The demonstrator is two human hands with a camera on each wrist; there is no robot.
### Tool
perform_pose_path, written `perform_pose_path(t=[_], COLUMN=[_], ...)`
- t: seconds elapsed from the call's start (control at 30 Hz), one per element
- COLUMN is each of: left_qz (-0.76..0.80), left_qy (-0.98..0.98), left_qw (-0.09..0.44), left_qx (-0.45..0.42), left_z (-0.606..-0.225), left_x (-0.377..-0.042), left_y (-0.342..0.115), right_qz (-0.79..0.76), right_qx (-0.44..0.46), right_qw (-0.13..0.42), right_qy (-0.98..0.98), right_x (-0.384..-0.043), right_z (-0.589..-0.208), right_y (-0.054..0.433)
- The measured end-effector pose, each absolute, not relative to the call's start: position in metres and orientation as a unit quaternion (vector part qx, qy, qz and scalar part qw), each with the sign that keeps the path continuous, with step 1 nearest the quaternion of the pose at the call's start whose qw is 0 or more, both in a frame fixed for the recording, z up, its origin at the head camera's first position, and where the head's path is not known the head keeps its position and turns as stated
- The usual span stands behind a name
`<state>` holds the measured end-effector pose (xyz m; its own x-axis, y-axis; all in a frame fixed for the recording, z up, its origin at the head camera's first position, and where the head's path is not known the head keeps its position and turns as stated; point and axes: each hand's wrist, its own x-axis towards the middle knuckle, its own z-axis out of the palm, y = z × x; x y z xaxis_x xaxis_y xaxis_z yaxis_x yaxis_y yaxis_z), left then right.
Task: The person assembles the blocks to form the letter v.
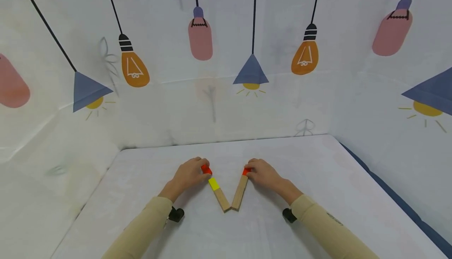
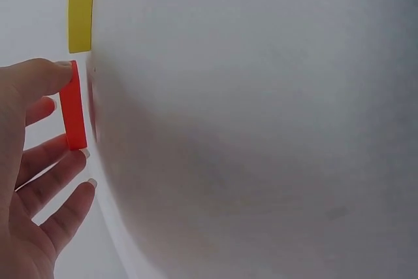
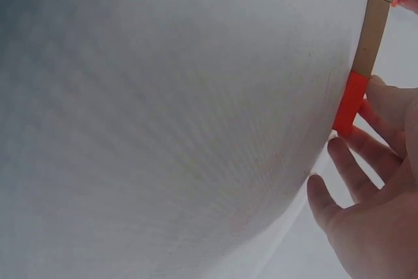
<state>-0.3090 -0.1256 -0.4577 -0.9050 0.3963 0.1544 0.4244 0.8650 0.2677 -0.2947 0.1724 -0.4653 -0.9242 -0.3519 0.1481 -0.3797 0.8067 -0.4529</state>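
In the head view, several small blocks lie on the white table in a V. My left hand (image 1: 187,176) pinches a red block (image 2: 73,110) between thumb and fingers, a small gap from the end of a yellow block (image 1: 214,184). That yellow block meets a plain wooden block (image 1: 222,200), which runs down to the V's point. On the other side, my right hand (image 1: 264,173) pinches a second red block (image 3: 351,99), its end touching the plain wood (image 1: 240,191) of the right arm. Fingers partly cover both red blocks in the head view.
The white table (image 1: 226,239) ends at a back wall (image 1: 166,110) of pale cloth printed with lamps and bulbs. A dark blue strip (image 1: 385,186) runs along the right edge. Small black devices (image 1: 176,214) sit at both wrists.
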Motion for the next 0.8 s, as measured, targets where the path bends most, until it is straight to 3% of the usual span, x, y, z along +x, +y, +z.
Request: perform_pose_path(t=[0.8], left_qz=[-0.156], left_qy=[-0.961], left_qw=[0.056], left_qx=[-0.223], left_z=[-0.4653], left_x=[-0.305], left_y=[-0.131], right_qz=[0.249], right_qx=[0.194], right_qw=[0.026], right_qy=[-0.949], right_x=[-0.2908], right_z=[-0.4628], right_y=[0.1722])
